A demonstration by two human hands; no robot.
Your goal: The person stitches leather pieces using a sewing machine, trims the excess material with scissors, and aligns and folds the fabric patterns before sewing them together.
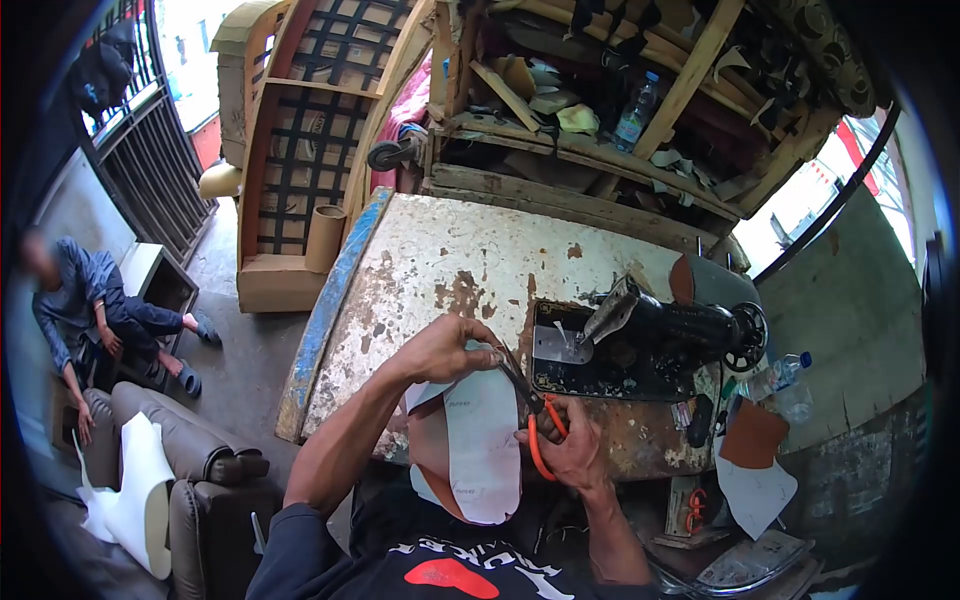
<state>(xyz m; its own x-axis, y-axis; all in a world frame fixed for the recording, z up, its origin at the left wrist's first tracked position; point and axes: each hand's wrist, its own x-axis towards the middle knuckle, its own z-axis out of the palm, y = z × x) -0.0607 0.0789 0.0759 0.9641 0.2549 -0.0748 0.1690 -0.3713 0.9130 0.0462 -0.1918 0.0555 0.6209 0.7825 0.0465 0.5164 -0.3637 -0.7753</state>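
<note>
left hand closed, fingers pinching the upper end of the sheet. right hand closed around the orange handles of the scissors. blades angle up and left, tips just beside the left fingers. whether the blades are touching the sheet, cannot tell.

sheet is between the forearms, in front of the dark shirt, at the near edge of the tabletop. mostly white with small print, a brown area along its left part, rounded lower end.

tabletop is worn white with brown patches, blue strip on its left edge. black sewing machine on it, right of the hands. clear bottle with blue cap past the machine. brown piece overlaps a white piece at the right. orange-handled tool lower down, near them.

behind the tabletop, a wooden shelf with scraps and another bottle. left of it, a wooden frame with black crossed straps. far left, a seated person near grey cushions, a white cover draped there.
</note>
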